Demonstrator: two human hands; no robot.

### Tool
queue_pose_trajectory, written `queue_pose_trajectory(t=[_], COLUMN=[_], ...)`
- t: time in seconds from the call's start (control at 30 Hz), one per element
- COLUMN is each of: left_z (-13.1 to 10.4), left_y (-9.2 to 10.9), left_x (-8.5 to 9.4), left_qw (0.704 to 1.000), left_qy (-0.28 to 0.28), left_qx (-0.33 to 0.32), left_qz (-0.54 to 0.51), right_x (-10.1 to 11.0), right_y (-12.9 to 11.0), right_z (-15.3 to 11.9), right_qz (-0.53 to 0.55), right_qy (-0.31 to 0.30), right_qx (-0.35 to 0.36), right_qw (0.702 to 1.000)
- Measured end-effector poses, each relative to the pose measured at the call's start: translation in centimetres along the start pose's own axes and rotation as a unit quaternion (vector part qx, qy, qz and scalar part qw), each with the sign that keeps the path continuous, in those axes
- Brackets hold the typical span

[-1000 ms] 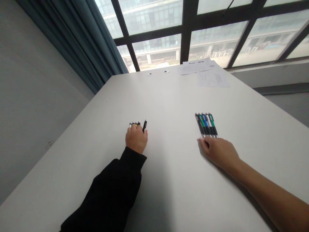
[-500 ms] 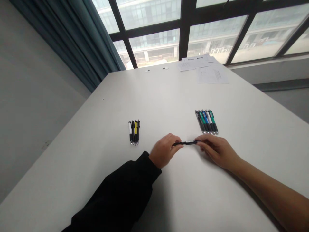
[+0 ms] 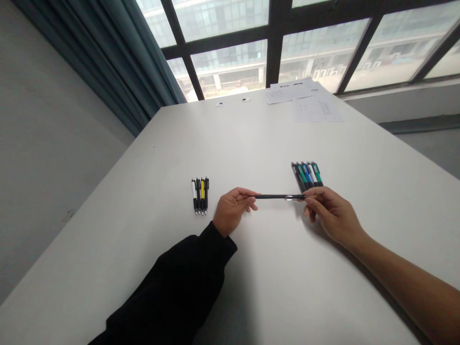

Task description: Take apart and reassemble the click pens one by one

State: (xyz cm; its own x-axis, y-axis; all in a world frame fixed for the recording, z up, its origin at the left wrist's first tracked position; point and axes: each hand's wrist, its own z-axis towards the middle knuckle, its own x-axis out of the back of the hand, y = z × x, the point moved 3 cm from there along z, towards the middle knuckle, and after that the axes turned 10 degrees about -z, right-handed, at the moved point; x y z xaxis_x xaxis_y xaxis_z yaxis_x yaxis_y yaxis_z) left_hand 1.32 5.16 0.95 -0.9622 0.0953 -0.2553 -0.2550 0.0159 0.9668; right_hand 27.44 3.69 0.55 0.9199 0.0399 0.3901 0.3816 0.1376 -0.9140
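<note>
Black pen (image 3: 275, 196), both ends hidden, left hand (image 3: 232, 209) and right hand (image 3: 333, 212) each in pinched grip on it, five-pen row (image 3: 307, 175), tips blocked by right hand

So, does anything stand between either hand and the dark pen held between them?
Nothing visible does: the left hand holds one end of the dark pen, the right hand the other. The row of pens lies just beyond the right hand, not in between.

1. Slim straight pen (image 3: 273, 196): black.
2. Left row of slender pens (image 3: 202, 190): white, black, yellow, black; grips black.
3. Right row of slender pens (image 3: 306, 173): dark grey, green, blue, white, green.
4. Fabric sleeve (image 3: 176, 282): plain black.
5. Flat tabletop (image 3: 230, 143): white.
</note>
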Motion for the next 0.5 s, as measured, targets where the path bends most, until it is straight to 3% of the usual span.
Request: queue_pose_trajectory(t=[0.5], left_z=[0.08], left_y=[-0.42], left_x=[0.32], left_qw=[0.998], left_qy=[0.004], left_qx=[-0.029], left_qz=[0.058], right_x=[0.13], right_y=[0.03], right_z=[-0.30], right_qz=[-0.089], right_qy=[-0.006], right_qx=[-0.011], right_qw=[0.996])
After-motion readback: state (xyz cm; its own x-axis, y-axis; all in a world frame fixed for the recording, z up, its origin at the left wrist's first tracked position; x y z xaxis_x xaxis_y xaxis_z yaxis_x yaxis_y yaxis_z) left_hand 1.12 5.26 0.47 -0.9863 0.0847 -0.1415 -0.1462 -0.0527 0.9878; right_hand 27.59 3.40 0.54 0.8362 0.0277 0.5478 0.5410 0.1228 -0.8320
